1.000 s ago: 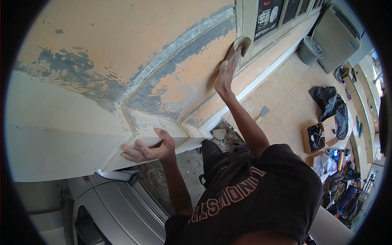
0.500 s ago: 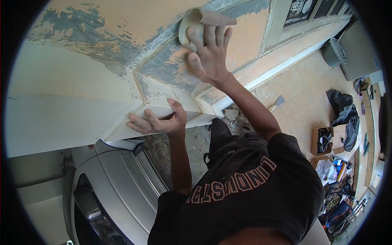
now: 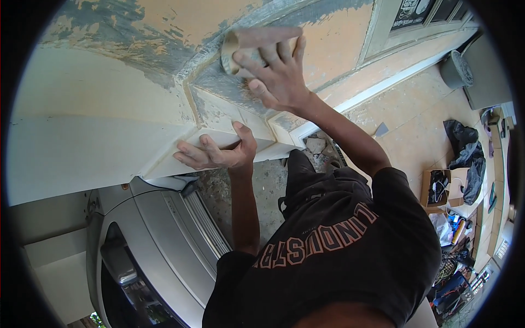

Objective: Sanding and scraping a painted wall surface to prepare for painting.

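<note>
My right hand (image 3: 280, 79) presses a curled sheet of sandpaper (image 3: 268, 37) against the wall (image 3: 333, 41), which is orange with grey, scraped patches. The sheet's far edge rolls up over my fingertips, and its pale side shows at the left. The rough grey strip beneath is partly hidden by the hand and sheet. Lower and to the left, my left hand (image 3: 219, 156) rests on the edge of a white pillar (image 3: 87, 131). Its fingers are spread and it holds nothing.
A silver car (image 3: 158, 229) stands close below the pillar. Rubble (image 3: 315, 145) lies near my legs. A scraper blade (image 3: 381, 129) shows on the tiled floor beside my right forearm. Further right are a grey bucket (image 3: 456, 70), black plastic (image 3: 465, 147) and a cardboard box (image 3: 436, 188).
My right hand has slid the sandpaper left and a little down along the wall. My left hand stays at the pillar's edge. The whole view has shifted slightly.
</note>
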Action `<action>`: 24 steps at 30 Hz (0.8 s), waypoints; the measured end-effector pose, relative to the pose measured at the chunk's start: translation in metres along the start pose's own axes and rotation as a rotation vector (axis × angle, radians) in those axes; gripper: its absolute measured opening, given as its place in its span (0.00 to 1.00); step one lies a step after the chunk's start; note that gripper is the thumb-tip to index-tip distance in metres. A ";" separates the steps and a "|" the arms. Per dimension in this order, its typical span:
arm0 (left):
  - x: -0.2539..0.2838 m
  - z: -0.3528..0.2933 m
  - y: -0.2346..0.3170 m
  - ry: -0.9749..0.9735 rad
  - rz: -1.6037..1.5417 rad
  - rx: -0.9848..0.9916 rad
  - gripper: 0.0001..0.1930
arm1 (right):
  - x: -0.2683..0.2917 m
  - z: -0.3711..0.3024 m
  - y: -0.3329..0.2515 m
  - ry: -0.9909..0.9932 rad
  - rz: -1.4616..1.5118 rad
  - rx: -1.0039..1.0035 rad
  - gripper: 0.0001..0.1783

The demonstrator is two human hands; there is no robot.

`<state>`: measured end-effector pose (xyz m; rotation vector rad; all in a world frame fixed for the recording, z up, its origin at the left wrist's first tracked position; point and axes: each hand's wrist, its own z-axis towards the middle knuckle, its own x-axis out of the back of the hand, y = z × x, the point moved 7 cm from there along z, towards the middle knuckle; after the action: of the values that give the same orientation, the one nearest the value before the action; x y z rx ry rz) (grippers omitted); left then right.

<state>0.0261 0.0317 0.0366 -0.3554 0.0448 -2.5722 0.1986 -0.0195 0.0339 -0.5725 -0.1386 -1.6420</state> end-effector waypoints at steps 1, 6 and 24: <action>0.000 -0.001 0.000 0.001 -0.001 -0.003 0.38 | -0.022 -0.026 -0.005 -0.172 0.100 0.066 0.23; 0.000 0.000 -0.002 0.003 0.015 -0.008 0.39 | -0.035 -0.095 0.057 -0.561 -0.021 -0.010 0.21; 0.007 0.006 0.008 0.004 -0.002 -0.001 0.37 | 0.031 -0.022 0.051 -0.049 0.051 -0.093 0.23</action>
<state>0.0258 0.0211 0.0431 -0.3505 0.0475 -2.5750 0.2396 -0.0650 0.0168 -0.6823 -0.0831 -1.5912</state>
